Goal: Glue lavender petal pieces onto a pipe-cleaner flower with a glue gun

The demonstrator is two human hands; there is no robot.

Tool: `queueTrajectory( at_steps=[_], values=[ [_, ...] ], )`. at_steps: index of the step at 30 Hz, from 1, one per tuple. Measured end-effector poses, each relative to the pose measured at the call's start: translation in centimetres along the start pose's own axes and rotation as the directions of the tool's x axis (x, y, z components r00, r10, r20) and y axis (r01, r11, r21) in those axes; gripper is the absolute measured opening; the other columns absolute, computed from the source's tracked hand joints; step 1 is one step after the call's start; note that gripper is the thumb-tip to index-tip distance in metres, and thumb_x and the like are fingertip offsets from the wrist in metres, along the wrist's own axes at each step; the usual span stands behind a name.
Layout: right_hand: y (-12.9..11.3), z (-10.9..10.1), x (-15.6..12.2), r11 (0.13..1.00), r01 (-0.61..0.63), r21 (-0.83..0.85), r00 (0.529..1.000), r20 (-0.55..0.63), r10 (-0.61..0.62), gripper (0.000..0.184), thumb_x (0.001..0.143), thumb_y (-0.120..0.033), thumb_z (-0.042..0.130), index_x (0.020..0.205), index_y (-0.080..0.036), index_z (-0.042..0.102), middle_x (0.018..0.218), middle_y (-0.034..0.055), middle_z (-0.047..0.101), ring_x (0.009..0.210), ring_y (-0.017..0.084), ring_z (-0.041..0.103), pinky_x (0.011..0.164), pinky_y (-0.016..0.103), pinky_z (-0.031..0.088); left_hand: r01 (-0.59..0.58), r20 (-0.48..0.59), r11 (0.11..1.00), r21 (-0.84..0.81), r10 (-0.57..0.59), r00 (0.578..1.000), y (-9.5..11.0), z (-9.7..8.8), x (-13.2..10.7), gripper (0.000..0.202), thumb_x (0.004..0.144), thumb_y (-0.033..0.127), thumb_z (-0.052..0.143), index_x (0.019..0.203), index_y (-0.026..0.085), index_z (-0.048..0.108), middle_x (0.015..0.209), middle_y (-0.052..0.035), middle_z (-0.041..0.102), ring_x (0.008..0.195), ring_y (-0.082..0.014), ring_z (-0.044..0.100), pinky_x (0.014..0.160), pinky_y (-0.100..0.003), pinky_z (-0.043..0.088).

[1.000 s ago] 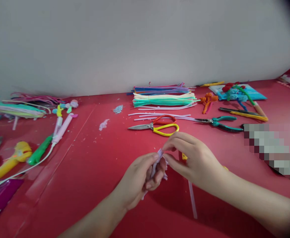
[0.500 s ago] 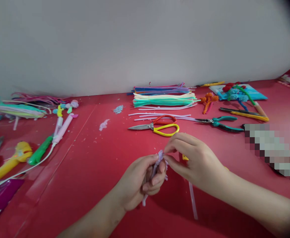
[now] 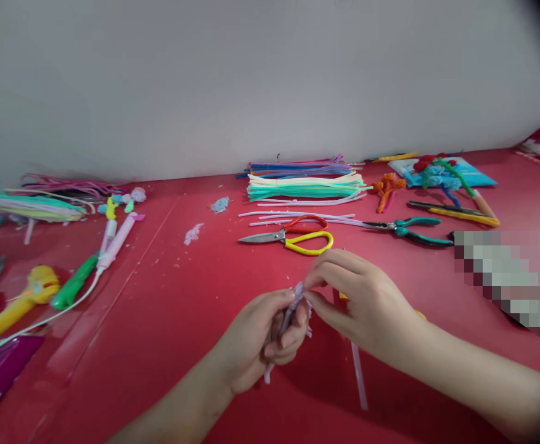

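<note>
My left hand is closed round a twisted lilac pipe cleaner, whose tail pokes out below the fingers. At its upper end, thumb and forefinger of my right hand pinch the fuzzy lilac tip. Part of the twisted piece is hidden in the left palm. Under my right hand a straight lilac strip lies on the table, with a bit of something yellow partly covered. Just beyond my hands are scissors with one red and one yellow handle.
Bundles of pipe cleaners lie by the wall, with loose lilac ones in front. Teal pliers and a blue packet are at right. At left are a pink corded tool, a yellow tool and a purple object.
Both hands keep nearly the same position on the lilac piece. The right fingers have shifted only very slightly at its tip; the things on the table look unmoved.
</note>
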State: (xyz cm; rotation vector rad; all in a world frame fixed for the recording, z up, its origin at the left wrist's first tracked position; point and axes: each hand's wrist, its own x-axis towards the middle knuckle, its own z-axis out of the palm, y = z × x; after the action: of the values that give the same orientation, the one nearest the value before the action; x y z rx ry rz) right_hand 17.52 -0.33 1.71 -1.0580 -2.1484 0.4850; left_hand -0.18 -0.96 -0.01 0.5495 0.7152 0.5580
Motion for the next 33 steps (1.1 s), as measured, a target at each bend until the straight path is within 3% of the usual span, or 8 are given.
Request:
queueTrajectory(
  at_steps=[9, 12, 17, 22, 26, 29, 31, 33],
  values=[
    [-0.1, -0.2, 0.0, 1.0, 0.004, 0.012, 1.0, -0.013, -0.004, 0.004, 0.082, -0.013, 0.055, 0.081, -0.017, 0.056, 0.08, 0.0015, 0.058, 0.074, 0.013, 0.052, 0.065, 0.026, 0.041, -0.036, -0.023, 0.996, 0.081, 0.038, 0.999, -0.2, -0.2, 0.0, 0.035, 0.091, 0.03, 0.035, 0.067, 0.015, 0.056, 0.045, 0.0051, 0.04, 0.034, -0.0041, 0.019, 0.036, -0.018, 0.015],
    [-0.5, -0.8, 0.1, 0.999, -0.031, 0.044, 0.998, -0.048, 0.033, 0.009, 0.08, -0.012, 0.056, 0.087, -0.018, 0.055, 0.081, 0.0012, 0.058, 0.074, 0.013, 0.052, 0.066, 0.025, 0.042, -0.158, -0.056, 0.968, 0.198, 0.172, 0.984, -0.4, -0.2, -0.2, 0.035, 0.089, 0.032, 0.036, 0.067, 0.015, 0.057, 0.046, 0.0032, 0.042, 0.038, -0.0064, 0.027, 0.039, -0.02, 0.018],
    [-1.1, -1.4, 0.2, 0.99, -0.105, 0.093, 0.991, -0.07, 0.112, 0.018, 0.076, -0.005, 0.051, 0.087, -0.019, 0.052, 0.079, 0.0002, 0.057, 0.07, 0.012, 0.052, 0.065, 0.024, 0.044, -0.384, 0.037, 0.884, 0.267, 0.388, 0.921, 0.1, 0.1, -0.5, 0.031, 0.083, 0.024, 0.04, 0.063, 0.012, 0.06, 0.058, -0.0022, 0.048, 0.052, -0.0104, 0.038, 0.048, -0.023, 0.027],
    [-1.3, -1.1, -0.2, 0.99, -0.065, 0.123, 0.998, 0.0, 0.065, 0.013, 0.081, -0.009, 0.051, 0.087, -0.02, 0.054, 0.082, 0.0013, 0.058, 0.076, 0.013, 0.053, 0.067, 0.025, 0.043, -0.44, 0.092, 0.854, 0.278, 0.432, 0.897, 0.6, 0.5, -1.0, 0.036, 0.082, 0.03, 0.045, 0.056, 0.014, 0.062, 0.058, -0.0046, 0.047, 0.058, -0.0153, 0.042, 0.056, -0.028, 0.03],
    [-1.5, -1.2, -0.2, 0.993, -0.046, 0.105, 0.999, -0.013, 0.047, 0.012, 0.082, -0.009, 0.05, 0.087, -0.018, 0.054, 0.081, 0.0009, 0.057, 0.075, 0.012, 0.052, 0.066, 0.023, 0.042, -0.44, 0.083, 0.842, 0.313, 0.437, 0.895, 0.5, 0.5, -1.1, 0.04, 0.081, 0.038, 0.048, 0.052, 0.014, 0.062, 0.056, -0.0049, 0.045, 0.063, -0.0177, 0.043, 0.061, -0.03, 0.031],
    [-1.2, -2.0, 0.3, 0.998, -0.065, -0.002, 0.997, -0.039, 0.064, 0.011, 0.08, -0.009, 0.049, 0.084, -0.018, 0.054, 0.08, 0.001, 0.058, 0.072, 0.012, 0.053, 0.065, 0.023, 0.042, -0.414, 0.049, 0.861, 0.296, 0.419, 0.907, 0.4, 0.2, -0.8, 0.037, 0.081, 0.039, 0.051, 0.056, 0.014, 0.062, 0.055, -0.0033, 0.045, 0.056, -0.0141, 0.038, 0.052, -0.027, 0.029],
    [-0.4, -2.7, 0.6, 0.978, -0.126, -0.169, 0.992, -0.016, 0.125, 0.009, 0.079, -0.012, 0.05, 0.082, -0.019, 0.055, 0.08, 0.0017, 0.06, 0.073, 0.014, 0.055, 0.065, 0.025, 0.042, -0.39, -0.003, 0.886, 0.25, 0.403, 0.915, 0.4, 0.0, -0.4, 0.03, 0.082, 0.036, 0.054, 0.063, 0.013, 0.062, 0.057, -0.0012, 0.044, 0.051, -0.0102, 0.034, 0.047, -0.023, 0.025],
    [0.9, -3.5, 0.4, 0.904, -0.187, -0.384, 0.973, 0.05, 0.223, 0.007, 0.079, -0.017, 0.051, 0.081, -0.018, 0.058, 0.08, 0.0035, 0.062, 0.074, 0.018, 0.058, 0.065, 0.029, 0.043, -0.37, -0.071, 0.908, 0.198, 0.39, 0.918, 0.3, -0.1, -0.1, 0.023, 0.082, 0.031, 0.057, 0.071, 0.013, 0.063, 0.06, -0.0004, 0.046, 0.05, -0.0077, 0.035, 0.047, -0.021, 0.025]
  ],
)
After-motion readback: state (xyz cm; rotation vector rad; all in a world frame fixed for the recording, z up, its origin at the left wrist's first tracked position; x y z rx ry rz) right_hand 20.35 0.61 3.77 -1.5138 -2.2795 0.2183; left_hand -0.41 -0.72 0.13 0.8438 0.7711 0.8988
